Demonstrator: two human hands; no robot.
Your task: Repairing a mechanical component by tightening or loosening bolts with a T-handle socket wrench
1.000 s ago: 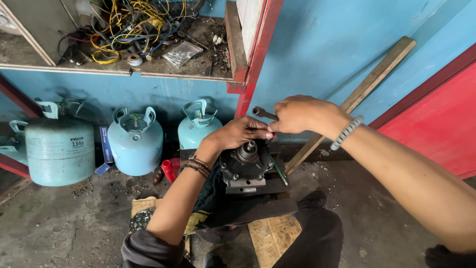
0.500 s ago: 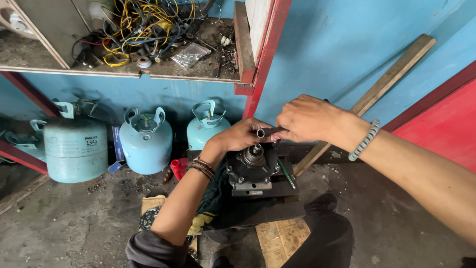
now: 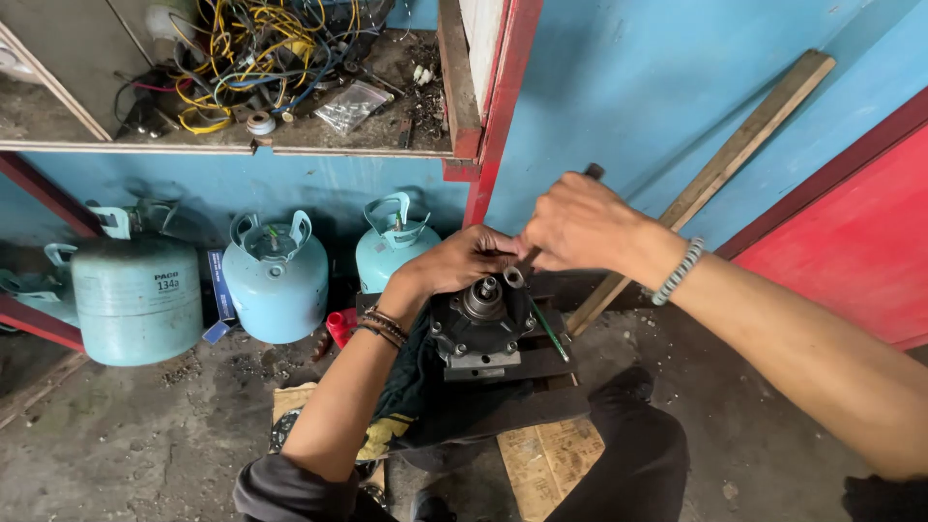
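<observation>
Left hand (image 3: 464,259): curled on the compressor (image 3: 480,324) top — pinching a small ring (image 3: 513,277).
Right hand (image 3: 580,224): above compressor — fist around a tool handle (image 3: 592,172).

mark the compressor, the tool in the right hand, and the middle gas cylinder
compressor (image 3: 478,329), head view, dark housing below the shaft.
tool (image 3: 593,172), head view, dark handle end above the knuckles.
middle gas cylinder (image 3: 275,290), head view, pale blue body.

Soft, even daylight fills the scene; no glare. Shadows are faint, deepest beneath the cluttered wooden shelf (image 3: 232,150). Focus is sharp centrally, with wide-angle stretching at the edges.
</observation>
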